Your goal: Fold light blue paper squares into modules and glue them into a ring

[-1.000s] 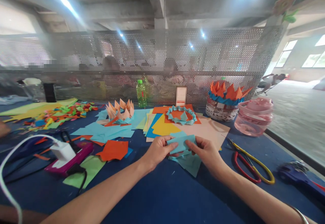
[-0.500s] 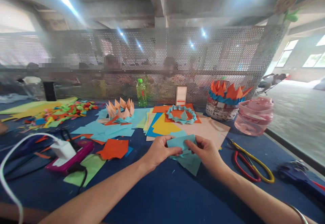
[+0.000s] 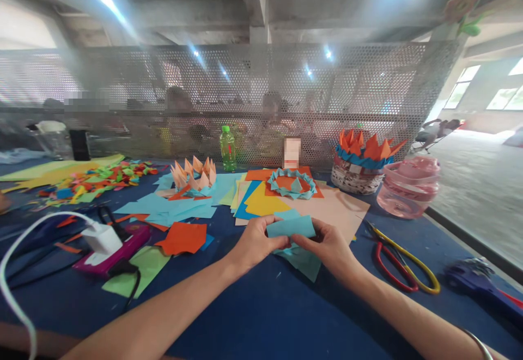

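Note:
My left hand point(image 3: 255, 243) and my right hand point(image 3: 330, 248) meet over the blue table point(image 3: 261, 316), both pinched on a small folded light-blue paper point(image 3: 291, 226) held between them. Under it lie several more light-blue paper pieces point(image 3: 304, 262). Just beyond my hands is a stack of coloured sheets point(image 3: 261, 202), and on it a blue folded paper ring point(image 3: 292, 184) resting on an orange sheet.
Red and yellow scissors point(image 3: 402, 264) lie right of my hands, a blue tool point(image 3: 476, 281) farther right. Pink container point(image 3: 408, 185) and woven basket with an orange paper crown point(image 3: 362, 164) at back right. White charger on a pink phone point(image 3: 108, 245), orange sheet point(image 3: 182, 238), paper scraps point(image 3: 98, 180), green bottle point(image 3: 227, 148), mesh screen point(image 3: 261, 98).
The light-blue paper has shifted a little in my fingers and now lies flatter and wider between both hands. My hands stay in the same place.

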Available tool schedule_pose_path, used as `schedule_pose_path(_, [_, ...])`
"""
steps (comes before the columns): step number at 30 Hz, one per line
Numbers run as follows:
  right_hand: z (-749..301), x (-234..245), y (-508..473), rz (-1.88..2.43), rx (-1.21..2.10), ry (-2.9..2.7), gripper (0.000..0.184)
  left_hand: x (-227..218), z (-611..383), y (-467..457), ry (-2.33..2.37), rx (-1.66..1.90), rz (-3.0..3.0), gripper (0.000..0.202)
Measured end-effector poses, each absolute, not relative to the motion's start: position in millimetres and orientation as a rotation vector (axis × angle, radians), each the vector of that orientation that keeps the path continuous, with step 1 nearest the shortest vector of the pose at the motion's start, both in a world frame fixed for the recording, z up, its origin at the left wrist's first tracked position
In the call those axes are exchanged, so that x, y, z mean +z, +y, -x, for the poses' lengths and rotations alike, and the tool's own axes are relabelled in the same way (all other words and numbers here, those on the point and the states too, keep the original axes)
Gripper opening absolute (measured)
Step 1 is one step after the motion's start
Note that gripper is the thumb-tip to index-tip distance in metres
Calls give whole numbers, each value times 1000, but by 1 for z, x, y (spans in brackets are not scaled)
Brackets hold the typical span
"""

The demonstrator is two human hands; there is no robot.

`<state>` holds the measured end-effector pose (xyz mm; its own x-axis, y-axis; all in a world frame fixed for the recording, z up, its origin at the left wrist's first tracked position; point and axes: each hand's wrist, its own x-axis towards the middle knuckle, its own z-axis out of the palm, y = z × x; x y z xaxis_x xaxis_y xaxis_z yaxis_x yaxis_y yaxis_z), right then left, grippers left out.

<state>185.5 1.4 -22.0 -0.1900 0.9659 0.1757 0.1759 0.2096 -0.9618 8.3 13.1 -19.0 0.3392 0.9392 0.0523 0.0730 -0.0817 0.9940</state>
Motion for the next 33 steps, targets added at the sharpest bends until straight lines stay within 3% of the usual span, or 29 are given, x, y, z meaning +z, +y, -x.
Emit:
schedule_pose_path(15, [-188, -22, 5, 1016, 1219, -1493, 31, -8, -10, 11, 1047, 946, -1466, 24])
schedule_pose_path(28, [-202, -26, 18, 1048, 1099, -1531, 40, -4, 2, 22, 1094, 945, -1497, 28])
schedule_pose_path(33, [-198, -24, 13, 1055, 1209, -1566, 43, -10, 4, 21, 1151, 910, -1599, 31])
